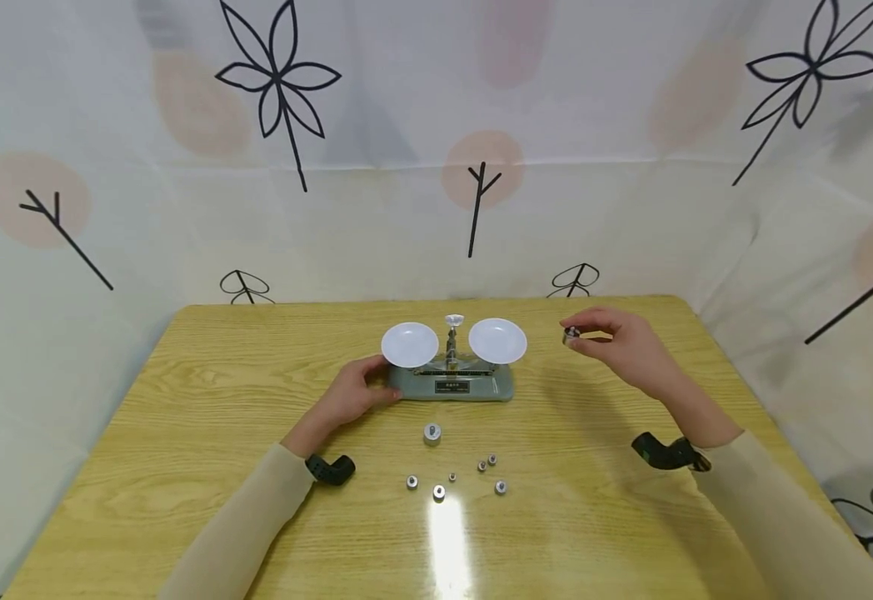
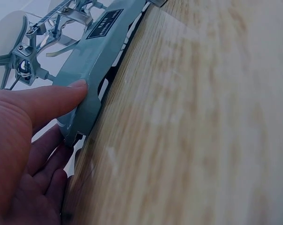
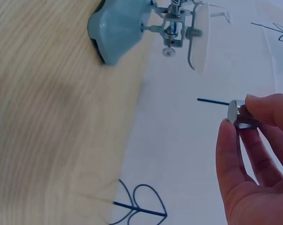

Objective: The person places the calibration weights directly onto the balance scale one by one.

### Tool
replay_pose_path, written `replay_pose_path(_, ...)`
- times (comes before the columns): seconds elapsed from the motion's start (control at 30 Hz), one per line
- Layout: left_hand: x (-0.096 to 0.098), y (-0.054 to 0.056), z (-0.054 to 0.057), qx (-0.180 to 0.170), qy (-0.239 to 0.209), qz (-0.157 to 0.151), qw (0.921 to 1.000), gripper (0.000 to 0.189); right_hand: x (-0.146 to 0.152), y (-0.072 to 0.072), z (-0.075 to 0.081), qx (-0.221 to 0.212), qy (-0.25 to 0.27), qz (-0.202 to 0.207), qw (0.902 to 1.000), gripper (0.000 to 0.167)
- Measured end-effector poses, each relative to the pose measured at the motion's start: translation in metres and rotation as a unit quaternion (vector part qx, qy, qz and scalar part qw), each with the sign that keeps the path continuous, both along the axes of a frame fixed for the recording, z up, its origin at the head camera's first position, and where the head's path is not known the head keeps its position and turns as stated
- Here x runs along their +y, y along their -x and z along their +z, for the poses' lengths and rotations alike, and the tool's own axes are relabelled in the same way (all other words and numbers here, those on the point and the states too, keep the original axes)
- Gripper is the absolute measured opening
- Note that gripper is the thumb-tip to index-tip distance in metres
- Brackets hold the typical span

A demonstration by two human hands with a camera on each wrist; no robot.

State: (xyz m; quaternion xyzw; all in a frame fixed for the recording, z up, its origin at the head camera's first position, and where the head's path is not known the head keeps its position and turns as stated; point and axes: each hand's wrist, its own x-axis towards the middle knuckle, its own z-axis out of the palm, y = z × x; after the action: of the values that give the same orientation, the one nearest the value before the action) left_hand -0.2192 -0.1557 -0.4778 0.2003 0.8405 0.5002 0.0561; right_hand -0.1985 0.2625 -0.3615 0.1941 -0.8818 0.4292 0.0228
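A two-pan balance scale [image 1: 417, 386] with a grey-green base stands at the middle of the table. Its white left pan [image 1: 410, 345] and white right pan [image 1: 498, 342] both hold nothing. The left hand [image 1: 352, 393] grips the left end of the base, thumb on the front face and fingers behind the end, as the left wrist view shows. Off to the right of the scale, the right hand [image 1: 627, 350] pinches a cylindrical metal weight [image 3: 242, 115] between thumb and fingertips, raised above the table.
In front of the scale a larger metal weight [image 1: 432, 434] stands on the wooden table [image 1: 219, 417]. Several smaller weights are scattered nearer, among them one at the right [image 1: 501, 487] and one at the left [image 1: 411, 482]. A patterned cloth [image 1: 376, 225] hangs behind.
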Motion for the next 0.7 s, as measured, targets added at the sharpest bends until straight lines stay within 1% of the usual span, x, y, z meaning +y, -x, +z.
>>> replay_pose_path(0.23,-0.001,0.001,0.000,-0.006,0.002,0.000,1.0000,0.060,-0.002,0.006,0.015,0.012,-0.010,0.003,0.9999,0.025)
replay_pose_path(0.33,-0.001,0.001,-0.001,-0.007,0.001,0.000,1.0000,0.060,-0.005,0.009,0.019,0.016,-0.025,0.002,0.9996,0.026)
replay_pose_path(0.47,-0.001,0.001,-0.001,-0.007,-0.006,-0.003,1.0000,0.059,-0.009,0.012,0.023,0.017,-0.043,0.001,0.9989,0.027)
replay_pose_path(0.7,-0.002,0.000,-0.001,-0.009,-0.002,-0.004,1.0000,0.059,-0.021,0.021,0.024,-0.001,-0.037,0.008,0.9993,0.027)
